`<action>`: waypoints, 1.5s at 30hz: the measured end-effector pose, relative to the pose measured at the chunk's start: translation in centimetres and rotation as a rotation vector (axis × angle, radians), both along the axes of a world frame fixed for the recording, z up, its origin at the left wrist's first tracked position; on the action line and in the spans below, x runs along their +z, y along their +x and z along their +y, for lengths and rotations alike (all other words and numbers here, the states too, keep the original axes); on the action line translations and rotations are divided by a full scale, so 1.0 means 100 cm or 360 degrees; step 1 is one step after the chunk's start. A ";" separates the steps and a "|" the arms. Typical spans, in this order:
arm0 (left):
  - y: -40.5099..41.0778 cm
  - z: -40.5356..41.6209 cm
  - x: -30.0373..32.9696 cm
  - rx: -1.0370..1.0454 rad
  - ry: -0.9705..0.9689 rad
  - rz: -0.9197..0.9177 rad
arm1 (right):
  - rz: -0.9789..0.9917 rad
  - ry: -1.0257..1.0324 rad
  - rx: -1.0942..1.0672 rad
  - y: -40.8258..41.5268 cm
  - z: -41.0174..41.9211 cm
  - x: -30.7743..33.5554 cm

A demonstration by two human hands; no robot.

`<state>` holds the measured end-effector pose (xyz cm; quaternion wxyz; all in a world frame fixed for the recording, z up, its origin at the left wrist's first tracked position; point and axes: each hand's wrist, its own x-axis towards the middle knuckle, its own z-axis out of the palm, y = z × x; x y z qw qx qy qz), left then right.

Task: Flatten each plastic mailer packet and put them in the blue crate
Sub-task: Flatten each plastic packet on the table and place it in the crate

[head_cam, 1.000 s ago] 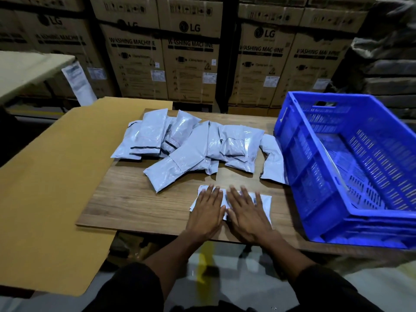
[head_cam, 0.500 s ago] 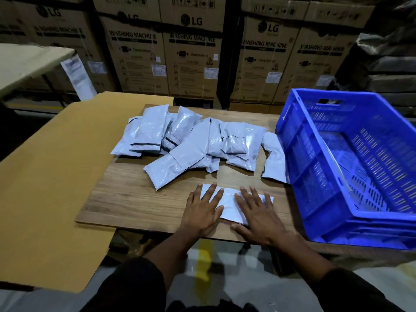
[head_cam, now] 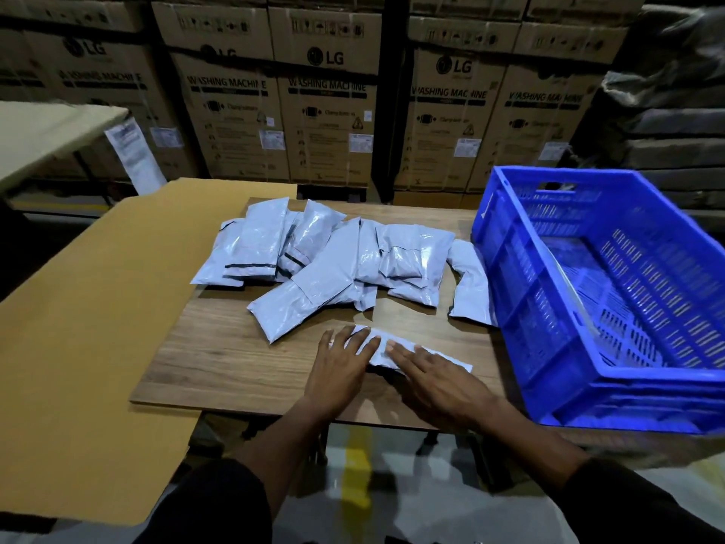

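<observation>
I see two bare hands, the left hand and right hand, bare forearms, and dark sleeves pushed up high.

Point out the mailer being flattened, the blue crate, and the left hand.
mailer [head_cam: 382,349]: head view, bare strip between the hands.
blue crate [head_cam: 510,268]: head view, left side wall.
left hand [head_cam: 339,365]: head view, back of the hand.
</observation>
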<state>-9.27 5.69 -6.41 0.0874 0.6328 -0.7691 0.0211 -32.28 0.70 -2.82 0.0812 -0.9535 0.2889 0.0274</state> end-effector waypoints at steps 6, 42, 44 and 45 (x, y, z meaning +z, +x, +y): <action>0.008 -0.007 0.009 0.0002 -0.0122 -0.0057 | 0.0292 -0.0481 0.0425 0.004 0.011 -0.011; -0.157 -0.060 -0.024 0.0347 0.0180 0.0131 | -0.0631 -0.0917 -0.0818 -0.212 -0.151 0.186; -0.160 -0.060 -0.026 0.0390 0.0149 0.0140 | -0.0382 -0.0735 -0.0895 -0.222 -0.158 0.167; -0.160 -0.060 -0.028 0.0396 0.0123 0.0149 | -0.0256 -0.0657 -0.0901 -0.225 -0.161 0.157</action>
